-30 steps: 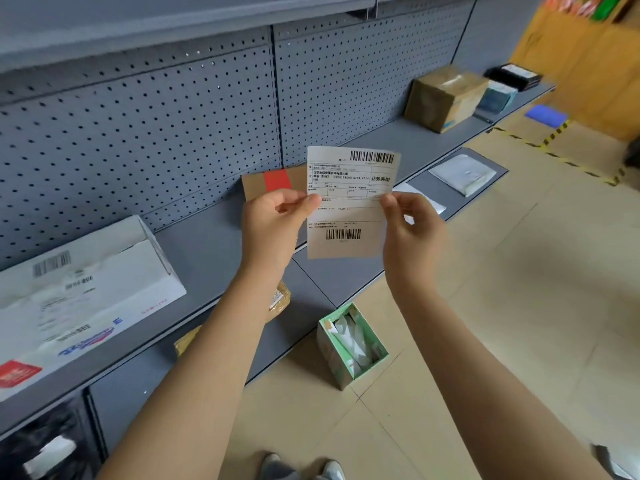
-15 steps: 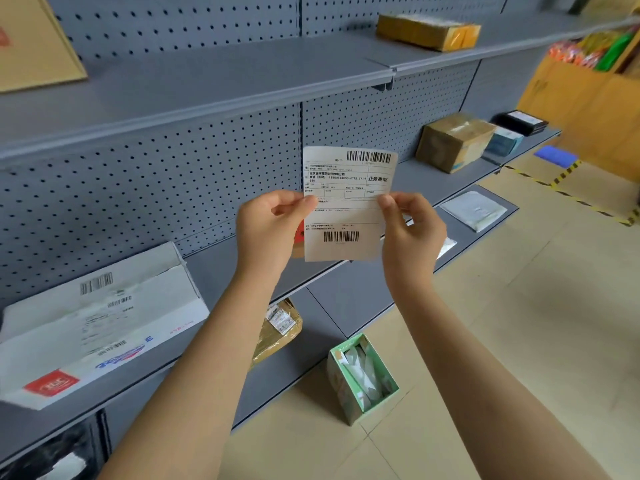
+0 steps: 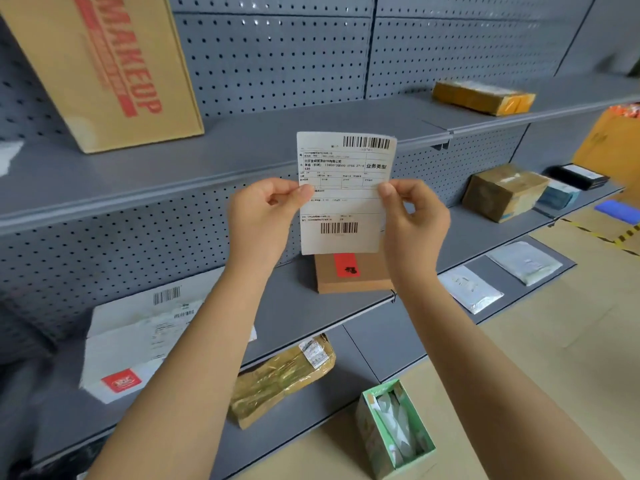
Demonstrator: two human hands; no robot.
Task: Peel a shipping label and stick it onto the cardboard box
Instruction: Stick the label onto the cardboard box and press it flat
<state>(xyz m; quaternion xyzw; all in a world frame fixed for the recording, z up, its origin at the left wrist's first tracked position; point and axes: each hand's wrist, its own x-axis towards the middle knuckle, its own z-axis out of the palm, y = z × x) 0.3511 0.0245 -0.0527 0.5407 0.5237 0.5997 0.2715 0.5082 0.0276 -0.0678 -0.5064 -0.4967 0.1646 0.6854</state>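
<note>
I hold a white shipping label (image 3: 344, 202) upright in front of me, printed side toward me, with barcodes at its top and bottom. My left hand (image 3: 265, 216) pinches its left edge between thumb and fingers. My right hand (image 3: 414, 218) pinches its right edge. Just behind and below the label, a flat brown cardboard box (image 3: 353, 277) with a red sticker lies on the middle grey shelf; the label hides its far part.
A large "MAKEUP" carton (image 3: 104, 64) stands on the upper shelf (image 3: 242, 147). A white box (image 3: 138, 341), a taped brown box (image 3: 502, 190), a yellow-wrapped parcel (image 3: 280, 375), plastic mailers (image 3: 471, 287) and an open green box (image 3: 394, 427) on the floor surround me.
The view has tilted upward, revealing the upper shelf and its carton. Both hands still hold the label the same way; it now sits above the brown box rather than in front of it.
</note>
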